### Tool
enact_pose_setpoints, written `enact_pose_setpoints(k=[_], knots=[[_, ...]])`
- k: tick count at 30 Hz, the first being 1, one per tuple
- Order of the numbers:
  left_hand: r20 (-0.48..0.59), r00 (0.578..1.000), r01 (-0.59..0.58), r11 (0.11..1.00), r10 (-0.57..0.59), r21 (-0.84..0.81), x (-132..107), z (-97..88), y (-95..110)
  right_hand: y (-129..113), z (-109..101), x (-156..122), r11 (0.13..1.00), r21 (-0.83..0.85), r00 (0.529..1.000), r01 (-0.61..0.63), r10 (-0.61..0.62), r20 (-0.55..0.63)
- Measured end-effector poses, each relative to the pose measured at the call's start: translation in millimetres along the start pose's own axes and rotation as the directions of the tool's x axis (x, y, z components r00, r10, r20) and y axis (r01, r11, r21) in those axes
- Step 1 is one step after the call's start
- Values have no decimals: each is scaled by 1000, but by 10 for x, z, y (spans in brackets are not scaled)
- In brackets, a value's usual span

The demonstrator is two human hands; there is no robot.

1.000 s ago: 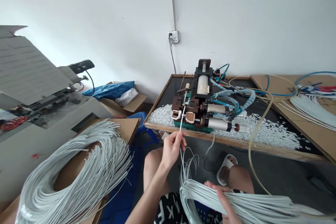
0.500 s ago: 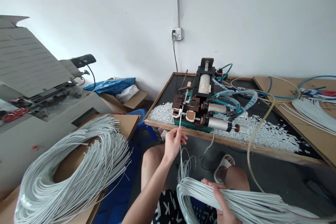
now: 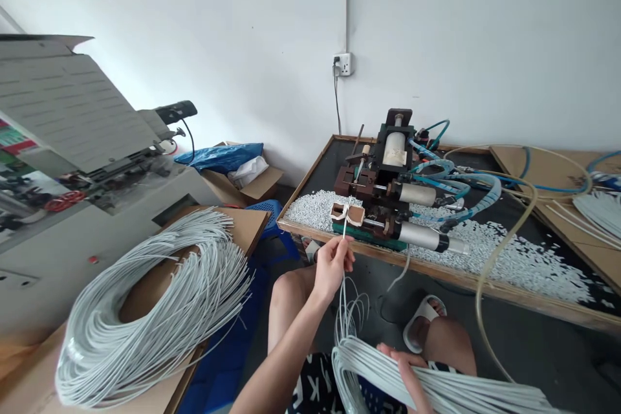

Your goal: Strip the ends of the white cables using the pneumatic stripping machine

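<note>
feeding one thin white wire (image 3: 345, 230) up to the tan guide mouth (image 3: 347, 212) of the brown pneumatic bench machine (image 3: 388, 191) | left hand (image 3: 334, 263) pinches it just below the mouth | right hand (image 3: 411, 380) rests on the lap's white wire bundle (image 3: 466, 391), grip unclear | judgement: keep the tip straight and the pinch close, so it doesn't buckle
</note>
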State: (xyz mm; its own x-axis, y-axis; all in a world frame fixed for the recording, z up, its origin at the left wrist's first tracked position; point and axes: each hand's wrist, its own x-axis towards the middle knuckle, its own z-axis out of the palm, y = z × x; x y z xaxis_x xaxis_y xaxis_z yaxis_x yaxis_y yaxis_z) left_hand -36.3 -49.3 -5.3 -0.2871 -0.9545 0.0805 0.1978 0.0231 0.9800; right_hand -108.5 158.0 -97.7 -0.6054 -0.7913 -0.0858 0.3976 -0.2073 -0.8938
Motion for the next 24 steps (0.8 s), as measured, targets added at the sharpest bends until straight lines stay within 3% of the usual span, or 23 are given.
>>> enact_pose_setpoints(k=[6, 7, 9, 12, 14, 16, 19, 21, 24], knots=[[-105, 984, -137, 987, 145, 82, -227, -37, -66, 72, 55, 34, 995, 96, 998, -21, 26, -51], [-74, 983, -154, 978, 166, 138, -287, -58, -61, 43, 78, 8, 999, 55, 998, -4, 8, -61], [136, 965, -257, 912, 224, 320, -401, -117, -26, -67, 136, -58, 993, -117, 997, 25, -33, -65], [510, 834, -504, 672, 213, 543, -525, -198, 75, -271, 210, -128, 940, -339, 1000, 25, -27, -2], [603, 784, -555, 605, 149, 571, -592, -205, 165, -333, 209, -126, 922, -384, 998, 40, -19, 59], [657, 751, -509, 689, 64, 515, -666, -156, 257, -290, 165, -104, 890, -449, 994, 79, -36, 105], [783, 623, -444, 825, 4, 349, -775, -17, 355, -97, 91, -90, 801, -585, 990, 129, -66, 128], [838, 545, -464, 834, 3, 298, -820, 66, 366, 19, 75, -99, 751, -639, 985, 167, -101, 138], [865, 501, -530, 793, 7, 301, -837, 124, 310, 61, 81, -101, 718, -648, 967, 253, -189, 169]])
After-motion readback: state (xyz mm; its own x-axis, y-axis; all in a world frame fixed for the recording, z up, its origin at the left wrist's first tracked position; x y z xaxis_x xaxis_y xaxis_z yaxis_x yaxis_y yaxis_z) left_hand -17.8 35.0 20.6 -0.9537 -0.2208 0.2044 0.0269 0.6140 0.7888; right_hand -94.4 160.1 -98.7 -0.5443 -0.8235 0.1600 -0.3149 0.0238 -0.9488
